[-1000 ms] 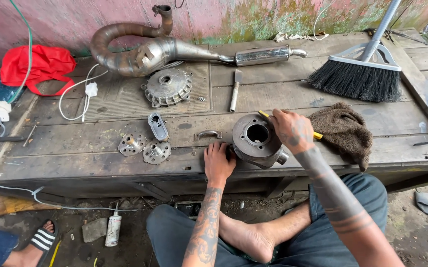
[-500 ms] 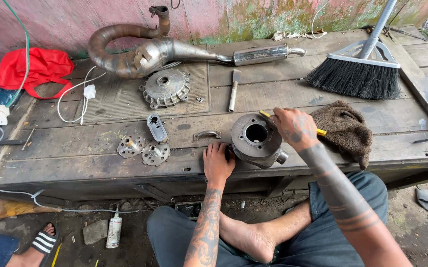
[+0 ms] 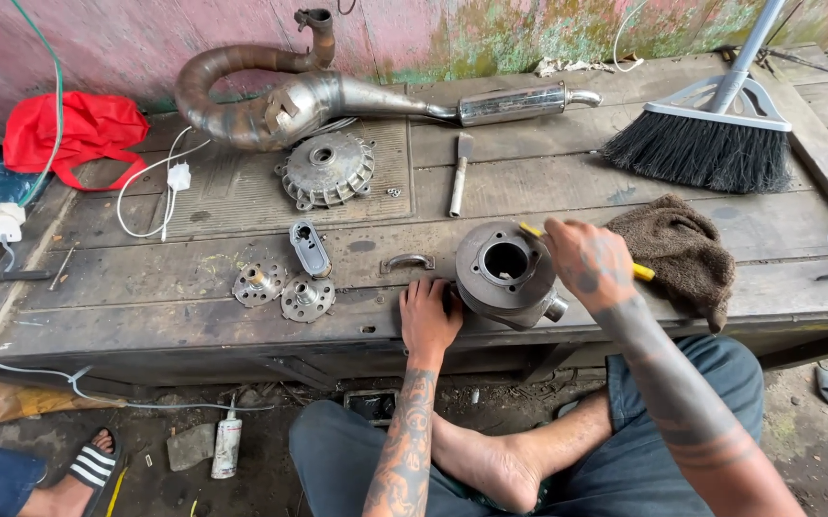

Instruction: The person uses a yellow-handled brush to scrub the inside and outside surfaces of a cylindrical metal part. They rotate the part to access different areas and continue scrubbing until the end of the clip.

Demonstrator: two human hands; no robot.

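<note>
A grey metal engine cylinder (image 3: 500, 287) with a round bore lies on the wooden bench (image 3: 194, 316) near its front edge. My left hand (image 3: 427, 314) presses against the cylinder's left side and steadies it. My right hand (image 3: 588, 262) grips a thin yellow-handled tool (image 3: 642, 272) whose tip reaches the cylinder's upper right rim. A brown rag (image 3: 674, 251) lies just right of my right hand.
An exhaust pipe (image 3: 290, 96) and a finned round cover (image 3: 328, 169) lie at the back. Small metal parts (image 3: 285, 287), a scraper (image 3: 457, 177), a broom (image 3: 711, 144), a red bag (image 3: 74, 129) and white cables (image 3: 151, 187) are around. Another person's sandalled foot (image 3: 89, 469) is at lower left.
My right hand has shifted slightly right along the cylinder's rim with the yellow tool. The left hand stays on the cylinder. The view has drifted a little.
</note>
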